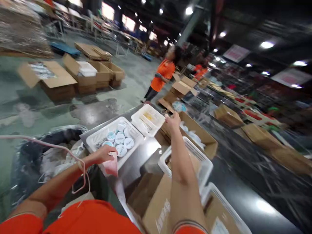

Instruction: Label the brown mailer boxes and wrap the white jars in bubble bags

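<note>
Pink piece (111, 166), material unclear, in left hand (105, 154)

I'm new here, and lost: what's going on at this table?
A person in an orange shirt holds a pink cloth-like piece in the left hand, beside a white basket of round printed discs. The right hand is at the edge of a smaller white basket; blur hides whether it holds anything.

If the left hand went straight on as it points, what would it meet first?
Likely the round white discs with dark lettering in the white perforated plastic basket, just ahead of the left hand; whether it would pass over them is unclear.
</note>
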### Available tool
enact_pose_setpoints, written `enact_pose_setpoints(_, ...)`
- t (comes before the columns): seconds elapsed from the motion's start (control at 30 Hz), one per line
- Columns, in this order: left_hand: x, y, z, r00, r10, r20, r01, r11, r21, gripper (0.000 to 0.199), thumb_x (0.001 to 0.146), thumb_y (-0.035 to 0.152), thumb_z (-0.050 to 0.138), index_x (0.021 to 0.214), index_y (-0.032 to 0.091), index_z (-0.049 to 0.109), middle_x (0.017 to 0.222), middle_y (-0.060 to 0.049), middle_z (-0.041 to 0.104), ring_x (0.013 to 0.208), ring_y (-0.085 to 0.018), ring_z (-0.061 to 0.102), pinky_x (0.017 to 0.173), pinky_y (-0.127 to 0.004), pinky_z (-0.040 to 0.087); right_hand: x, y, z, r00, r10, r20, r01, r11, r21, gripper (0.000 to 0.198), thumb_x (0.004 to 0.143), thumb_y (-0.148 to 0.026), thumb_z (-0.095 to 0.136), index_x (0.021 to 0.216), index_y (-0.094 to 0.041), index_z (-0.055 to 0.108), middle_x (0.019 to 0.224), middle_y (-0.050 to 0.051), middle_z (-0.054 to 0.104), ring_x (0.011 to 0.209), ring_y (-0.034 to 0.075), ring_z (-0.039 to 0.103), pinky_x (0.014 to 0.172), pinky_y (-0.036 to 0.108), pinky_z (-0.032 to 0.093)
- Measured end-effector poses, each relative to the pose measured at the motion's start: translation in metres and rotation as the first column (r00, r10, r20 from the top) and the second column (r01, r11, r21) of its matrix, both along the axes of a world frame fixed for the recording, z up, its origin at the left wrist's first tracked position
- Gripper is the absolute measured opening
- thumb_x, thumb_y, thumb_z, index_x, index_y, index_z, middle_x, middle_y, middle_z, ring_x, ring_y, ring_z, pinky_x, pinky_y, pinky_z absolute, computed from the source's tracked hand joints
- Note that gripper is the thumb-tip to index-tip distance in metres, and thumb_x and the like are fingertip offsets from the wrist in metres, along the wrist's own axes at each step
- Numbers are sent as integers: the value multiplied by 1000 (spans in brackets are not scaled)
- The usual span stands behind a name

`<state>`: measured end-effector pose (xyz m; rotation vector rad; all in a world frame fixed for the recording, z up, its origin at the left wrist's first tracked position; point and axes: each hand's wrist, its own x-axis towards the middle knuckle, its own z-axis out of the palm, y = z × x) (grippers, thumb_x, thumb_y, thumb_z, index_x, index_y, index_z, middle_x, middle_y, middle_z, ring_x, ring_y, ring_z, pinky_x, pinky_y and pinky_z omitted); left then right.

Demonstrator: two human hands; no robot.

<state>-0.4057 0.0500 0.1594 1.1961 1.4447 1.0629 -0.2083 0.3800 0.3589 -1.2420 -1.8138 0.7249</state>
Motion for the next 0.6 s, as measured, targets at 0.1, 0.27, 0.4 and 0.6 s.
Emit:
enact_pose_setpoints(0.1, 9, 9, 16, 996, 45, -82, -42, 998, 41, 32, 62, 25, 83, 92, 21, 75, 73, 1, 65, 76, -22, 57, 74, -31, 37, 3, -41, -18, 955, 294, 32, -281, 936, -213, 46, 73, -43, 89, 112, -17, 83, 115, 15, 84, 95, 28, 78, 89, 44, 67)
enact_pose_setpoints(0.27, 35, 20, 49, 996, 85, -5, -83, 984, 159, 45, 72, 30, 89, 112, 22, 70, 70, 5, 60, 69, -19, 52, 71, -31, 36, 34, -169, -77, 628, 769, -117, -664, 452, -595, 59, 56, -43, 106, 108, -22, 86, 97, 4, 86, 83, 23, 76, 76, 33, 62)
enact_pose_setpoints(0.4, 62, 34, 66, 956, 177, 235, -228, 951, 209, 78, 68, 36, 101, 136, 26, 64, 87, 0, 71, 77, -22, 63, 73, -33, 46, 58, -214, -89, 777, 622, -96, -558, 611, -561, 38, 74, -57, 90, 73, -21, 78, 66, 1, 73, 62, 19, 60, 61, 29, 49)
enact_pose_setpoints(0.6, 132, 45, 63, 859, -36, 511, -65, 982, 177, 59, 60, 57, 107, 98, 26, 76, 97, -10, 78, 100, -34, 77, 93, -50, 59, 105, -221, -77, 913, 346, -216, -407, 815, -412, 47, 63, -69, 98, 71, -26, 80, 79, 10, 85, 78, 33, 77, 75, 45, 66)
